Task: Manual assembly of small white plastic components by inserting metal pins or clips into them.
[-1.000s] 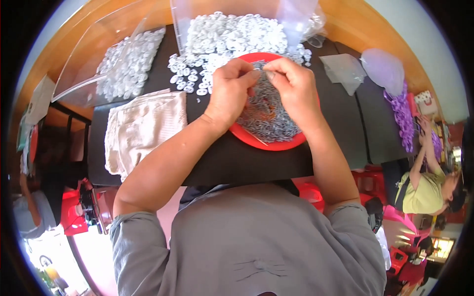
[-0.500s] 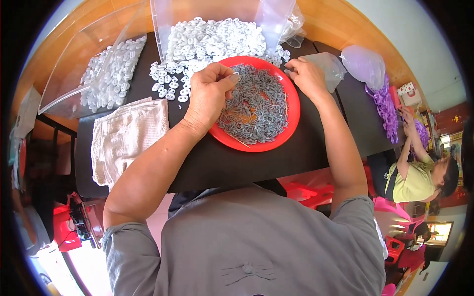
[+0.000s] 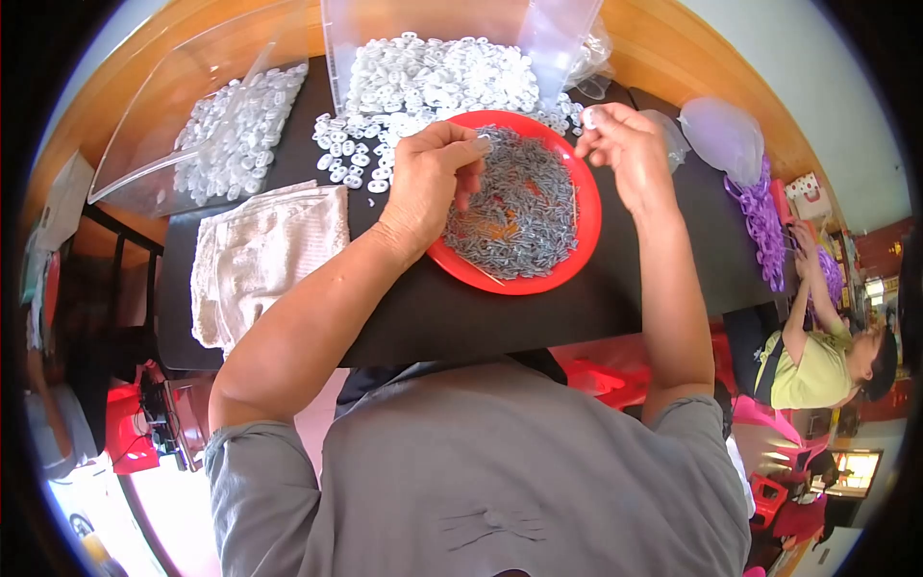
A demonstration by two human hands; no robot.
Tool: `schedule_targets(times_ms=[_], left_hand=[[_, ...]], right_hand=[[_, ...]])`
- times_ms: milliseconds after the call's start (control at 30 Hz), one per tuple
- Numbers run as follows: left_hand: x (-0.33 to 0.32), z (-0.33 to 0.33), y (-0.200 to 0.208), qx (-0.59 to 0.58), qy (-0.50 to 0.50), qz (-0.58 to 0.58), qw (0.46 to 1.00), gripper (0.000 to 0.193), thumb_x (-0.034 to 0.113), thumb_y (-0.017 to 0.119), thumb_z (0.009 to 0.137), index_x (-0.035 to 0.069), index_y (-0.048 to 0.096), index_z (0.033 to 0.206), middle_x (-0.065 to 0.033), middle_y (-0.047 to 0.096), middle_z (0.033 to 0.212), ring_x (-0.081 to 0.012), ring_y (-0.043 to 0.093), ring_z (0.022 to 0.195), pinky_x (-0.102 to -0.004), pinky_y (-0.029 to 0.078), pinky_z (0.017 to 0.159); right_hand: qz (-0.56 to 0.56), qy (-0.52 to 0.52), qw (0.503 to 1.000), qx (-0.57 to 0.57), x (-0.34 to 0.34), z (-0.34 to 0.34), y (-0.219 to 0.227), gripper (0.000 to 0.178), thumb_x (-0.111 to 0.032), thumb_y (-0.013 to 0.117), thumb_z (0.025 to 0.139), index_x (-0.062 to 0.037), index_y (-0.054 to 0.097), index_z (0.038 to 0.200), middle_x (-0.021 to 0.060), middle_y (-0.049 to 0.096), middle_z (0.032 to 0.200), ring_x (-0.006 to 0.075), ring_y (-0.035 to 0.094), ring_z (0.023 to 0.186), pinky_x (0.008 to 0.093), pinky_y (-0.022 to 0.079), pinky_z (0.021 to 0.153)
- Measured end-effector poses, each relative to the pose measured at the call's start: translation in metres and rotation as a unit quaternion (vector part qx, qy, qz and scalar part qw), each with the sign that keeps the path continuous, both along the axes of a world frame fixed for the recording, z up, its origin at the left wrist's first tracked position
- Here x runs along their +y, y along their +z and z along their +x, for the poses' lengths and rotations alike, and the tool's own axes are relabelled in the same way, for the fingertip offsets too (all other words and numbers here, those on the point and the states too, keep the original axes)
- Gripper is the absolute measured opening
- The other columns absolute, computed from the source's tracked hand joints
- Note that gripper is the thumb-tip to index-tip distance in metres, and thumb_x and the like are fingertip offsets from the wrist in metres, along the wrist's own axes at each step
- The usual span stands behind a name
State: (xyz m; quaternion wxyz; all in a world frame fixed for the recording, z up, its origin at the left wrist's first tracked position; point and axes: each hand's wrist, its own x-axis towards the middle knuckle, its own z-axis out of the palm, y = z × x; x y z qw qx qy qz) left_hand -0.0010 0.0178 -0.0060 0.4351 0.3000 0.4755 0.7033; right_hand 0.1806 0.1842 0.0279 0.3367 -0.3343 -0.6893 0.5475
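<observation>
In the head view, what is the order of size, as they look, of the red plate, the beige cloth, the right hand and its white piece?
1. Red plate
2. Beige cloth
3. Right hand
4. White piece, clearly smallest

Smooth red plastic plate [image 3: 588, 236], shiny grey metallic-looking pieces [image 3: 524, 240], rough cream cloth [image 3: 269, 250], matt dark tabletop [image 3: 500, 332].

A black table [image 3: 500, 332] carries a red plate [image 3: 589, 216]; clockwise round it, a folded beige cloth [image 3: 274, 255] lies at nine o'clock; a clear bin [image 3: 130, 188] between nine and ten; loose white pieces [image 3: 353, 180] at ten; a second bin [image 3: 561, 48] at eleven; a plastic bag [image 3: 679, 146] past two.
</observation>
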Motion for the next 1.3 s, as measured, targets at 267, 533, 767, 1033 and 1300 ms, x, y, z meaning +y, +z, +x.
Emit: schedule_targets(times_ms=[267, 533, 767, 1033, 1300], left_hand=[[0.002, 0.002, 0.0, -0.013, 0.005, 0.005, 1.0, 0.013, 0.013, 0.064, 0.085, 0.001, 0.059, 0.087, -0.0036, 0.057, 0.068, -0.0108, 0.052, 0.052, -0.0231, 0.039, 0.041], [0.0, 0.001, 0.0, -0.005, 0.022, 0.006, 1.0, 0.014, 0.014, 0.064, 0.086, 0.001, 0.059, 0.088, -0.0029, 0.057, 0.069, -0.0095, 0.052, 0.053, -0.0227, 0.039, 0.041], [0.0, 0.001, 0.0, 0.018, 0.027, -0.005, 0.999, 0.013, 0.013, 0.062, 0.088, 0.0, 0.06, 0.088, -0.0033, 0.058, 0.068, -0.0098, 0.053, 0.054, -0.023, 0.04, 0.043], [-0.002, 0.005, 0.003, 0.037, 0.034, -0.016, 0.999, 0.014, 0.014, 0.063, 0.089, 0.0, 0.061, 0.087, -0.0029, 0.058, 0.067, -0.0095, 0.052, 0.055, -0.023, 0.04, 0.046], [-0.002, 0.008, 0.004, 0.012, 0.008, 0.015, 1.0, 0.014, 0.013, 0.067, 0.088, 0.001, 0.061, 0.091, -0.0034, 0.06, 0.072, -0.0095, 0.053, 0.057, -0.0221, 0.041, 0.046]], right_hand=[[-0.096, 0.095, 0.989, 0.063, -0.051, -0.048, 0.001, 0.017, -0.017, 0.061, 0.092, -0.0009, 0.065, 0.09, 0.0034, 0.062, 0.074, 0.0139, 0.061, 0.064, 0.0218, 0.04, 0.055], [-0.091, 0.05, 0.992, 0.066, -0.069, -0.058, -0.006, 0.015, -0.016, 0.062, 0.092, -0.0011, 0.066, 0.091, 0.0032, 0.062, 0.073, 0.0122, 0.06, 0.064, 0.0216, 0.04, 0.056], [-0.091, 0.05, 0.992, 0.074, -0.071, -0.057, -0.012, 0.015, -0.016, 0.062, 0.091, -0.0014, 0.067, 0.091, 0.0035, 0.062, 0.074, 0.012, 0.06, 0.064, 0.0223, 0.041, 0.057], [-0.052, 0.041, 0.996, 0.067, -0.075, -0.059, -0.012, 0.015, -0.015, 0.063, 0.091, -0.0005, 0.067, 0.091, 0.0033, 0.062, 0.075, 0.0116, 0.059, 0.065, 0.0226, 0.041, 0.058], [-0.079, 0.082, 0.991, 0.063, -0.068, -0.055, -0.012, 0.016, -0.016, 0.061, 0.091, -0.0007, 0.065, 0.092, 0.0041, 0.063, 0.075, 0.013, 0.06, 0.065, 0.0227, 0.041, 0.057]])
